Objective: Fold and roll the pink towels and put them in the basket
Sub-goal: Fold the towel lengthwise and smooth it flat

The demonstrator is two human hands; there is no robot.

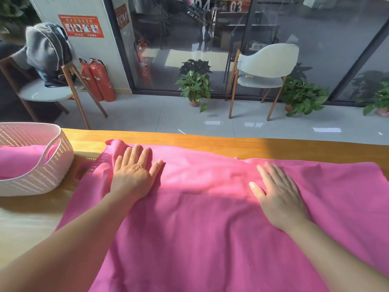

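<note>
pink towel (202, 218) spread flat on table (left corner rumpled) | rolled towel (19, 159) inside white basket (42, 180)

Glass wall (263, 49): numerals "04", "03", partial "AIR RO"; red wall sign (81, 26) text unreadable.

My pink towel (200, 218) runs off the bottom edge and the right edge. The white basket (52, 161) at the table's (189, 144) left end is cut by the left edge, its wall hiding most of the rolled pink towel (19, 159) inside.
</note>
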